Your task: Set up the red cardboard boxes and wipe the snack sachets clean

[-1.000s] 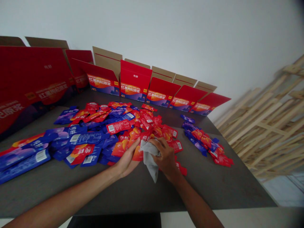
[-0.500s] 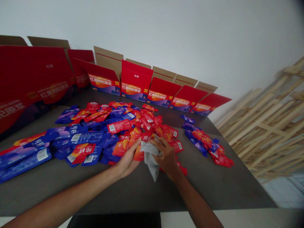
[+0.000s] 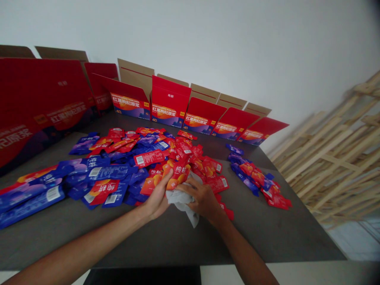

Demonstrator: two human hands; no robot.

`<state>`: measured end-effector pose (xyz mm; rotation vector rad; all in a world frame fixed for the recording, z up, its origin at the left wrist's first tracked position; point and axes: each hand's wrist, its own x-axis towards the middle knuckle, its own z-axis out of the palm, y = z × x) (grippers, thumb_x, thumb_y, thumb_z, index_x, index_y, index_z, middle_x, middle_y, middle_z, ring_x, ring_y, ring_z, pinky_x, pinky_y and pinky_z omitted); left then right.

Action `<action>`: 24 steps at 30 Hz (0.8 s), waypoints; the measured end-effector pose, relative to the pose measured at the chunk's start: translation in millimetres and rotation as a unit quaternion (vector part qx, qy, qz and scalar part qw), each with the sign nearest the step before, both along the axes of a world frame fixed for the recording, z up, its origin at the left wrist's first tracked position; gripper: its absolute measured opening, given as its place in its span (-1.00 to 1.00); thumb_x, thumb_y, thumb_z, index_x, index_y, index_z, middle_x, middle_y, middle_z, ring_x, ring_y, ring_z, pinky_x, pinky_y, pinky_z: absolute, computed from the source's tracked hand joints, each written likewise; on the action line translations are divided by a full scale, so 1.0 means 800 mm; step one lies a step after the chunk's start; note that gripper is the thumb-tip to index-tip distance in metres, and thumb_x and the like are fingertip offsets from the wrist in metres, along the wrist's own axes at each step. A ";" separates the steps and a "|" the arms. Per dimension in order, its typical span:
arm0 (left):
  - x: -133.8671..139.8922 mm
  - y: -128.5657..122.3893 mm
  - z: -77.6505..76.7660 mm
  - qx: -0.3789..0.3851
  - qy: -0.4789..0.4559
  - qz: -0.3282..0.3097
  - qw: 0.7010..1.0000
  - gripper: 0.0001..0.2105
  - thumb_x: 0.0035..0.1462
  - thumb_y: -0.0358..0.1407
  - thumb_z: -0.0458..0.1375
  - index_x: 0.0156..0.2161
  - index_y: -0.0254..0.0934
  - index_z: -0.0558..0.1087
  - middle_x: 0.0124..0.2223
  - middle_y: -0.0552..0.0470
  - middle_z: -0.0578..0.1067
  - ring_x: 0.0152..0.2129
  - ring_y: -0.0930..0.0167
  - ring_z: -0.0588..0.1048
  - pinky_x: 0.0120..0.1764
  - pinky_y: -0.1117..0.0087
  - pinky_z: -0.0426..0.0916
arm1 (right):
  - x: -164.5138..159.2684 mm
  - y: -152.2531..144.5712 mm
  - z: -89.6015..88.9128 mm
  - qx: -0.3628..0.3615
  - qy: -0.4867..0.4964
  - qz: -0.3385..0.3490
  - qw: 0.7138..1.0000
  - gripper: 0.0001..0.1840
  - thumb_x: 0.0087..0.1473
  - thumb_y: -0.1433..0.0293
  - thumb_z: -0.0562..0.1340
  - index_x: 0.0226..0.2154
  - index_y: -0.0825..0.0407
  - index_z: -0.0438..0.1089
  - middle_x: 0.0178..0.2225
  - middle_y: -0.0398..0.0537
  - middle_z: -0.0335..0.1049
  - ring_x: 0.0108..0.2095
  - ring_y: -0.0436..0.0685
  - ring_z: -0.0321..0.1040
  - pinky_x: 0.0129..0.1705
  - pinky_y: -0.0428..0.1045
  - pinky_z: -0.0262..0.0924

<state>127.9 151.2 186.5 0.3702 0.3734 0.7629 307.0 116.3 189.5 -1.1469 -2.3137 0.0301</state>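
My left hand is closed on a red and orange sachet, its thumb lying along the left edge. A crumpled grey-white cloth is gripped in my right hand and pressed against the lower part of that sachet. Just beyond both hands spreads a pile of red sachets, with blue sachets mixed in and heaped toward the left. The cloth and fingers hide the sachet's lower edge.
Open red cartons stand in a row along the back of the dark table. Larger red boxes are at the left. A smaller heap of sachets lies to the right. Wooden slats lean beyond the right table edge.
The cloth in my right hand has slid down and left from the sachet's top to its lower part. More of the sachet's printed front now shows.
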 end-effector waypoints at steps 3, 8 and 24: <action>0.007 -0.005 -0.004 0.038 -0.016 0.024 0.999 -0.61 0.39 -0.11 0.15 0.13 -0.35 0.55 -0.05 -0.15 0.69 -0.07 0.18 0.65 0.13 0.19 0.41 | 0.003 0.002 -0.001 0.022 0.053 -0.078 0.995 -0.47 0.04 0.54 0.38 0.08 -0.09 0.50 -0.03 -0.01 0.51 -0.08 0.20 0.53 -0.19 -0.02 0.47; 0.011 -0.007 -0.009 0.038 -0.020 0.027 0.999 -0.63 0.41 -0.12 0.12 0.08 -0.36 0.57 -0.04 -0.14 0.69 -0.03 0.20 0.63 0.16 0.21 0.38 | 0.006 0.005 -0.005 0.037 0.073 -0.109 0.991 -0.45 0.02 0.52 0.42 0.09 -0.08 0.48 -0.02 0.01 0.50 -0.08 0.20 0.53 -0.18 0.00 0.47; 0.014 -0.009 -0.016 0.015 -0.048 0.021 0.999 -0.65 0.39 -0.12 0.13 0.02 -0.35 0.60 -0.08 -0.14 0.70 -0.04 0.17 0.63 0.15 0.16 0.40 | 0.003 0.003 -0.006 0.022 0.059 -0.119 0.991 -0.45 0.05 0.53 0.41 0.10 -0.09 0.48 0.01 0.03 0.50 -0.05 0.22 0.52 -0.21 0.00 0.47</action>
